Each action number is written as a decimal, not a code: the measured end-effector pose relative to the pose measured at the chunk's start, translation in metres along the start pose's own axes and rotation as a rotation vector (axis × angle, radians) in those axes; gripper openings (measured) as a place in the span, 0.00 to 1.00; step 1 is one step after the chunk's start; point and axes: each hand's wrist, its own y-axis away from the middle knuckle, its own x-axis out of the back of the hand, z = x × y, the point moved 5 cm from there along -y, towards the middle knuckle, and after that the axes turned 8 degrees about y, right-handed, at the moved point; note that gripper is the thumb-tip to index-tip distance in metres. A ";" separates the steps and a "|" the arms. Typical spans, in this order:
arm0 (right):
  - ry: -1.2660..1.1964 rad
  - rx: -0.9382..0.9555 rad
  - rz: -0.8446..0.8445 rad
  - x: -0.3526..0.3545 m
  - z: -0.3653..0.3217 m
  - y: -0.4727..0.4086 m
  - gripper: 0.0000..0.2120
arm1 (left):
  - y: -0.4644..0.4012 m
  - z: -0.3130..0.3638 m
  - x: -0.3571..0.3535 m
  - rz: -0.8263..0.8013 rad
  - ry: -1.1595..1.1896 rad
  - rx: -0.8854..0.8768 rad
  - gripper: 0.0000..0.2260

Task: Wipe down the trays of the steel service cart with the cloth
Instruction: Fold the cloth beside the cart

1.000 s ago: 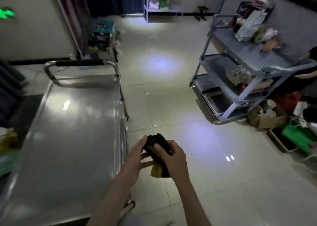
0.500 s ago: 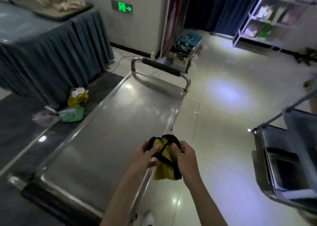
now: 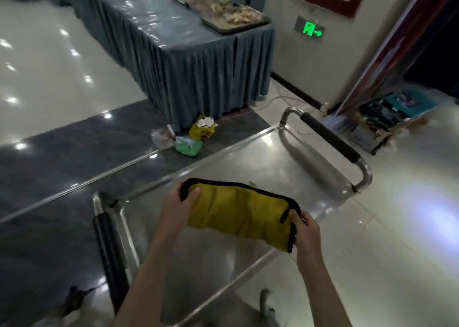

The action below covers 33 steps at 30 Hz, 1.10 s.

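A yellow cloth (image 3: 236,210) with a black border is stretched out flat in the air just above the steel cart's top tray (image 3: 268,162). My left hand (image 3: 177,207) pinches its left end, thumb on top. At the cloth's right end, my right hand (image 3: 304,227) grips the black edge. The cart runs from lower left to upper right, with a black-padded handle (image 3: 330,138) at the far end and another handle (image 3: 109,257) near me. The tray's shiny surface shows bare around the cloth.
A long table with a blue skirt (image 3: 193,61) and food trays stands beyond the cart. Plastic bags (image 3: 196,138) lie on the floor at its foot. Boxes of clutter (image 3: 387,118) sit by the wall at right. Glossy tiled floor lies to the right.
The cloth, bunched between both hands before, is now pulled out wide above the tray. My view has swung left, so the second grey cart at right is out of sight.
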 end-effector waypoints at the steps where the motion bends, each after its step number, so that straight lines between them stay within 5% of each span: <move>1: -0.004 -0.021 -0.041 -0.001 0.005 -0.013 0.06 | -0.003 0.007 0.001 0.041 -0.026 -0.043 0.09; 10: 0.203 0.054 -0.308 0.000 -0.014 -0.090 0.09 | 0.039 0.050 0.020 0.511 -0.243 -0.207 0.07; 16: 0.247 0.232 -0.518 -0.046 -0.051 -0.066 0.11 | 0.083 0.046 0.024 0.658 -0.412 -0.104 0.05; 25: 0.111 0.302 -0.901 -0.133 -0.086 0.055 0.07 | 0.126 0.021 0.028 0.694 -0.197 0.089 0.06; 30: 0.238 0.705 -0.963 -0.177 -0.093 0.121 0.04 | 0.132 0.008 0.042 0.685 0.125 0.125 0.06; 33: 0.293 0.779 -1.006 -0.196 -0.095 0.148 0.13 | 0.135 0.004 0.057 0.619 0.520 0.149 0.13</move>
